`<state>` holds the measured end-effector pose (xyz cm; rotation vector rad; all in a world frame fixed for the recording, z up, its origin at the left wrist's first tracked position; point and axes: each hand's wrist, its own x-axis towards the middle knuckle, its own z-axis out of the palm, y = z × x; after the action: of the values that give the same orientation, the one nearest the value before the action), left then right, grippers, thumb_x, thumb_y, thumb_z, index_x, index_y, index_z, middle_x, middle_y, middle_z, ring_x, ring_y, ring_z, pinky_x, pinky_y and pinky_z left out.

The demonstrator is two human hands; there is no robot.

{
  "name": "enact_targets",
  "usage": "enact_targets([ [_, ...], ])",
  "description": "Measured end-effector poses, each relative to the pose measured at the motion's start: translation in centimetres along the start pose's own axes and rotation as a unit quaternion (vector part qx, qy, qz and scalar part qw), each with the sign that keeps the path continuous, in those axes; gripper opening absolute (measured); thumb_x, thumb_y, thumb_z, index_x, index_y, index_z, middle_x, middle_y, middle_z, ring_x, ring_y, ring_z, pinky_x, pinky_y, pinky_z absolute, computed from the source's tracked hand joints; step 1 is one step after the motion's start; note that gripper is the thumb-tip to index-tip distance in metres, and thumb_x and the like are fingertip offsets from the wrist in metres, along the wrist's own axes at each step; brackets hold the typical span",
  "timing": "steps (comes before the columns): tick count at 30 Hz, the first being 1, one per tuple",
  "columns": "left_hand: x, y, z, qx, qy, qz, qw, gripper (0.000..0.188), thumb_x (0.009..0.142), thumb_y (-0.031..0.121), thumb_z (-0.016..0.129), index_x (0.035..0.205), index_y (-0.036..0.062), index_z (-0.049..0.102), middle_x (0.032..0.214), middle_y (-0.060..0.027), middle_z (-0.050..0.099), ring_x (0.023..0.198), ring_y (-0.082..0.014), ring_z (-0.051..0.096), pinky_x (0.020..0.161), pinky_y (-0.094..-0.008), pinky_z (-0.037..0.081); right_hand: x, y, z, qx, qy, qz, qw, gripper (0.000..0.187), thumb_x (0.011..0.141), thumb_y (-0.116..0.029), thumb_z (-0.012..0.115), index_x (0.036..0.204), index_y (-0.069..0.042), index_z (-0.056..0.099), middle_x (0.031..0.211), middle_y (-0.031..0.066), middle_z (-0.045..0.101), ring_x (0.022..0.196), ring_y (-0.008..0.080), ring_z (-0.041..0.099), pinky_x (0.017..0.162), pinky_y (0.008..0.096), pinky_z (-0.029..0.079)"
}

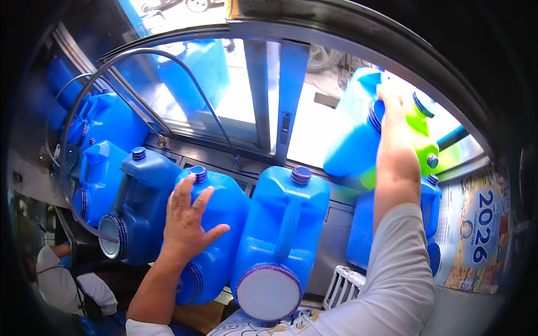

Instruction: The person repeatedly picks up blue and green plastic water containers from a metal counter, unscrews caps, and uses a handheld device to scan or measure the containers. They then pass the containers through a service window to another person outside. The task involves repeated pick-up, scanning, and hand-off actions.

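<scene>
At the right, my right hand (390, 101) is stretched out and closed around the handle of a blue water jug (350, 134), which stands in the bright window opening. Bright glare hides part of my fingertips. Beside that jug is a lime-green jug (416, 126). My left hand (188, 224) has its fingers spread over another blue jug (227, 204), with a fingertip by its small cap (198, 172); whether it presses on the jug I cannot tell. Just right of it, a tilted blue jug (274, 213) shows its large white cap (268, 292) toward me.
More blue jugs (143, 187) line the left side. Curved metal tubes (143, 51) arch over them. Behind runs a sliding window frame (284, 106). At right are another blue jug (361, 232), a white rack (342, 285) and a wall calendar (468, 229). A person's sleeve (61, 280) shows lower left.
</scene>
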<state>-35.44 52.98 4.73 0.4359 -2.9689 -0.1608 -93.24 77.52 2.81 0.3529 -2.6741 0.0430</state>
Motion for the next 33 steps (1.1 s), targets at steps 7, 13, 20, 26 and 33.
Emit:
enact_targets([
  [7, -0.1, 0.5, -0.1, 0.018, -0.025, -0.015, 0.999, 0.086, 0.073, 0.049, 0.084, 0.143, 0.0207, 0.044, 0.153, -0.0183, 0.025, 0.144, -0.0424, 0.025, 0.115, -0.0583, 0.028, -2.9, 0.3, -0.7, 0.215, -0.195, -0.031, 0.957, 0.056, 0.094, -0.032, 0.06, 0.144, -0.01, 0.049, 0.139, 0.0178, 0.058, 0.102, 0.0324, 0.069, 0.094, 0.0417, 0.052],
  [13, 0.1, 0.7, -0.2, 0.024, -0.037, -0.024, 0.999, 0.086, 0.074, 0.049, 0.083, 0.145, 0.0213, 0.043, 0.153, -0.0182, 0.024, 0.144, -0.0432, 0.024, 0.115, -0.061, 0.026, -2.8, -5.6, -1.0, 0.29, -0.233, -0.069, 0.926, 0.054, 0.092, -0.032, 0.062, 0.141, -0.012, 0.053, 0.136, 0.0158, 0.06, 0.113, 0.0289, 0.062, 0.102, 0.0403, 0.047],
  [20, -0.1, 0.6, -0.3, 0.006, -0.026, -0.018, 0.999, 0.087, 0.074, 0.05, 0.083, 0.145, 0.0212, 0.042, 0.153, -0.0187, 0.024, 0.145, -0.0436, 0.023, 0.116, -0.0612, 0.025, -1.9, -16.2, -2.0, 0.227, -0.153, 0.064, 0.959, 0.044, 0.094, -0.031, 0.056, 0.133, -0.01, 0.059, 0.135, 0.0172, 0.061, 0.126, 0.0342, 0.058, 0.105, 0.0454, 0.046],
  [26, -0.5, -0.1, -0.2, -0.003, -0.041, -0.016, 0.999, 0.087, 0.077, 0.055, 0.078, 0.148, 0.0196, 0.041, 0.155, -0.0191, 0.022, 0.148, -0.0419, 0.02, 0.118, -0.0595, 0.021, -6.0, -14.5, -6.3, 0.117, -0.19, -0.219, 0.95, 0.081, 0.082, -0.065, 0.063, 0.147, -0.019, 0.048, 0.152, 0.018, 0.043, 0.145, 0.0342, 0.035, 0.117, 0.0542, 0.025],
  [33, -0.4, 0.1, -0.2, 0.011, -0.057, -0.03, 0.998, 0.092, 0.075, 0.057, 0.079, 0.149, 0.0199, 0.039, 0.156, -0.0204, 0.021, 0.147, -0.043, 0.019, 0.119, -0.0582, 0.02, -12.1, -8.8, -5.1, 0.196, -0.046, -0.219, 0.955, 0.086, 0.073, -0.068, 0.074, 0.138, -0.014, 0.058, 0.153, 0.0204, 0.04, 0.137, 0.0412, 0.043, 0.112, 0.051, 0.037],
])
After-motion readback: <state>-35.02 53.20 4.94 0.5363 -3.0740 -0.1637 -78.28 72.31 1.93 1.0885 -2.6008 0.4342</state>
